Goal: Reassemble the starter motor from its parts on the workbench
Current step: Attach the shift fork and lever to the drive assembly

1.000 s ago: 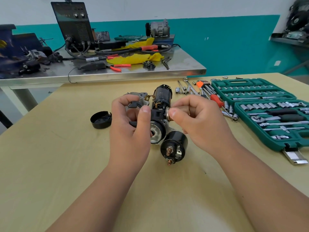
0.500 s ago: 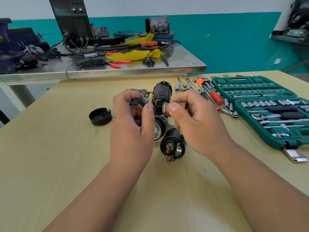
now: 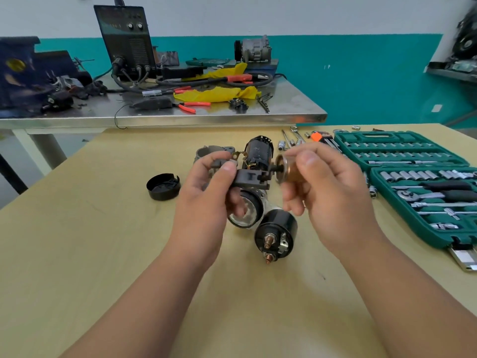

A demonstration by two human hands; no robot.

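— Any writing legible?
— Too blurred on the welder (image 3: 126,40) panel (far beyond both hands).
— Left hand (image 3: 206,202)?
— Curled round a grey bracket (image 3: 249,178), lifted over the black-and-silver housing (image 3: 245,210).
— Right hand (image 3: 333,200)?
— Pinching a copper-toned plunger (image 3: 285,167), stem against the bracket. Black solenoid (image 3: 276,235), copper studs, lying just beneath both.

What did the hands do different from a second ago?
The right hand drew the copper-coloured metal cylinder it pinches rightward, away from the dark grey plastic piece, baring a thin black rod between them. The left hand still grips that piece. The black solenoid cylinder and round black cap stayed put.
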